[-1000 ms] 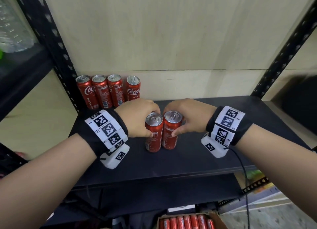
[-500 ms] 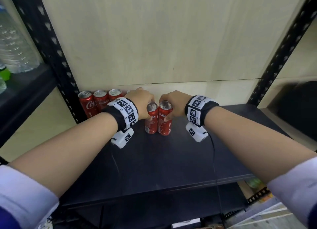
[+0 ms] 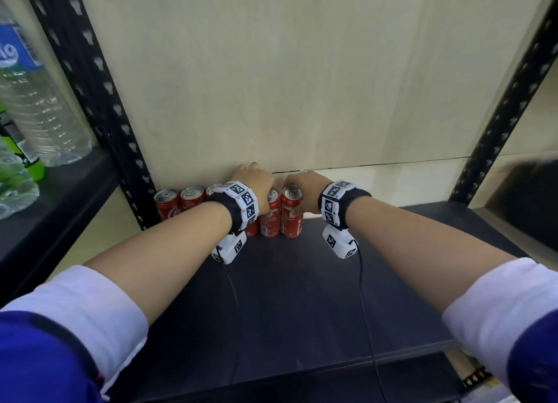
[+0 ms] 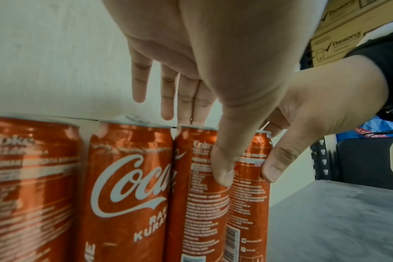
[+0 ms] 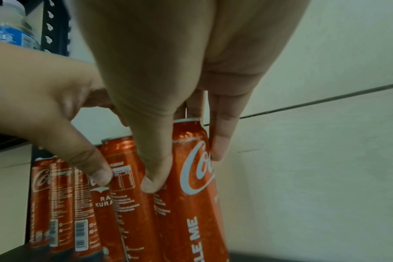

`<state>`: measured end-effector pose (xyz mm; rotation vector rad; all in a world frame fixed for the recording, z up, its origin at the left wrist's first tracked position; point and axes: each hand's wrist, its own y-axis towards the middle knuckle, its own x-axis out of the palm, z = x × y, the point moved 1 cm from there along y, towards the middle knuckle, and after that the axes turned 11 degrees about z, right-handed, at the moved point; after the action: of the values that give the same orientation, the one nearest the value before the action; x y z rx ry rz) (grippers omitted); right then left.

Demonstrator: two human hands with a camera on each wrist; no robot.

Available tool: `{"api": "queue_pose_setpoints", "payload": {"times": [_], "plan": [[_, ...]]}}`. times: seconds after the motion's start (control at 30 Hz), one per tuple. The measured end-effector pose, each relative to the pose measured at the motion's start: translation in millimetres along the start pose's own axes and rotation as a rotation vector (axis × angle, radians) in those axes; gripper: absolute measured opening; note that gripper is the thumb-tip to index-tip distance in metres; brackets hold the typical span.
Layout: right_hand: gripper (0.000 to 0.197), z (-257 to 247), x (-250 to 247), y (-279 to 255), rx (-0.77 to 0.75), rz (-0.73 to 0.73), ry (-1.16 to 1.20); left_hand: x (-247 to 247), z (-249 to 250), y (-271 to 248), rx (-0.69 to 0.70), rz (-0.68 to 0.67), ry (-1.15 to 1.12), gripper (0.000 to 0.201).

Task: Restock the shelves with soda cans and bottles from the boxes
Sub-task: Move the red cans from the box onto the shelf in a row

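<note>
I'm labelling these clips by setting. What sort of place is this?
Probably a shop stockroom or small store. A black metal shelf carries a row of red soda cans, water bottles stand on the next rack, and branded cartons are stacked behind.

Even, soft indoor light, no hard shadows. Head view bends strongly at edges. Both wrist views soft and noisy; near palms blurred; glare streaks on the red cans (image 4: 128,186)

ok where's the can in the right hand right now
In the head view, the right hand's can stands at the back of the dark shelf, at the right end of the can row, beside the left hand's can.
</note>
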<state>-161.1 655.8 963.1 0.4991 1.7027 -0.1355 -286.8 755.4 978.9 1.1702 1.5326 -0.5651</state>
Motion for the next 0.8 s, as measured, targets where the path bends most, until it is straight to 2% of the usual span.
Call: {"api": "queue_pose_setpoints", "payload": {"times": [0.1,0.37,0.53,0.63,0.7,0.8], "plan": [[0.076,-4.5,-0.2,8.5,-0.006,0.001,0.008,1.9,-7.1,4.9,-0.018,-0.013,-0.005,0.030],[0.074,-5.0,0.4,16.9,0.008,0.017,0.011,9.8,-8.8,12.7,-0.057,0.001,-0.012,0.023],[0.077,-7.1,4.3,19.5,0.003,0.064,0.023,14.1,-10.3,18.1,-0.095,-0.007,-0.040,0.026],[0.087,-5.4,7.4,20.7,0.044,0.116,0.043,15.2,-10.1,20.2,-0.113,0.018,-0.039,0.038],[0.083,-5.5,7.2,21.1,0.065,0.129,0.021,16.1,-10.6,20.6,-0.108,0.039,-0.025,0.044],[0.074,-6.8,7.6,18.2,0.068,0.157,0.000,16.5,-8.6,20.3,-0.079,0.066,0.001,0.038]]}}
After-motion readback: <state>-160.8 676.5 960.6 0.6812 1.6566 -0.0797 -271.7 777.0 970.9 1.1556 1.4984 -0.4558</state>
